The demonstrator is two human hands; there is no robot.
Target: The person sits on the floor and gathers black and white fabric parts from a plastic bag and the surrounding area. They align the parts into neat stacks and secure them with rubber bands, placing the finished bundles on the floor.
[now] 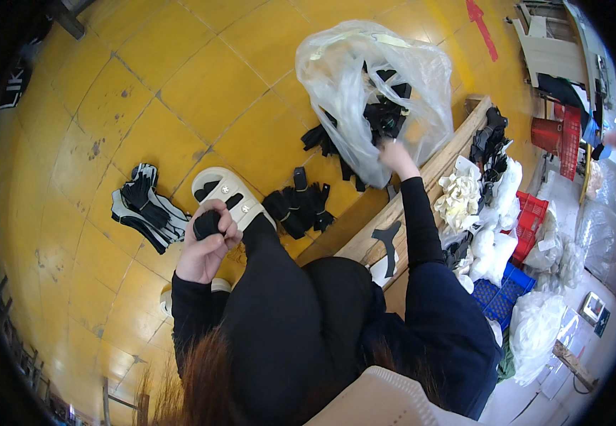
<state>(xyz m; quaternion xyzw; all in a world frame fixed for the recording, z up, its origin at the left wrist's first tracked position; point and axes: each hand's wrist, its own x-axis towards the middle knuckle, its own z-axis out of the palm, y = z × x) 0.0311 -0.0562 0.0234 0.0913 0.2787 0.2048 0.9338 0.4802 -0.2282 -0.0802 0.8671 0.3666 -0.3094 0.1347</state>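
My left hand (205,252) is closed around a small dark bundle (207,224), apparently black fabric, just above my sandal. At the opening of a large clear plastic bag (421,78), my right hand (396,157) has its fingers bunched among black strips (386,117). Those fingertips are partly hidden, so what they grip cannot be made out. Bundles of black strips (297,206) lie on the floor between the sandal and the bag. Left of my left hand rests a tied stack of black and pale grey pieces (148,206).
A wooden beam (421,188) runs beside my right arm, with a dark Y-shaped piece (387,245) near it. Farther right are cream fabric pieces (460,192), white bundles (492,252), a red crate (531,220) and a blue crate (499,295). My white sandal (233,188) stands on yellow tiles.
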